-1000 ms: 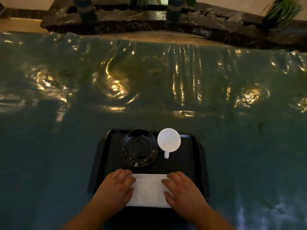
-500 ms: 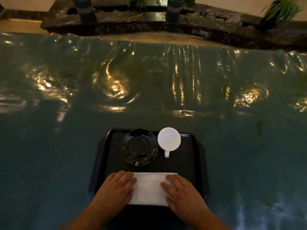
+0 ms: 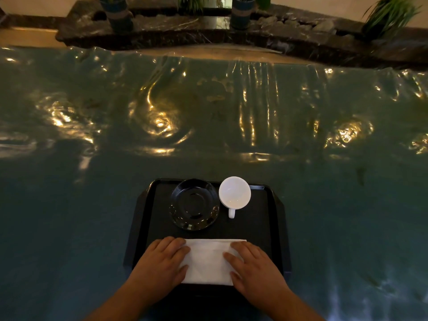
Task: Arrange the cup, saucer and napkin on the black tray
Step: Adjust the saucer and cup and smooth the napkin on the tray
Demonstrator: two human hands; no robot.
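A black tray point(image 3: 259, 228) lies near the table's front edge. At its far side a dark glossy saucer point(image 3: 194, 204) sits on the left, and a white cup point(image 3: 234, 193) stands just right of it with its handle pointing toward me. A folded white napkin point(image 3: 208, 260) lies flat along the tray's near side. My left hand point(image 3: 162, 262) rests palm down on the napkin's left end. My right hand point(image 3: 254, 265) rests palm down on its right end. Both hands lie flat with fingers together, pressing rather than gripping.
The table point(image 3: 92, 205) is covered with a wrinkled, shiny teal plastic sheet that reflects lamps. Beyond its far edge runs a dark stone ledge point(image 3: 208, 31) with potted plants point(image 3: 389, 15).
The view has shifted slightly, so the tray and napkin sit a touch higher in frame. Both hands stay flat on the napkin's ends.
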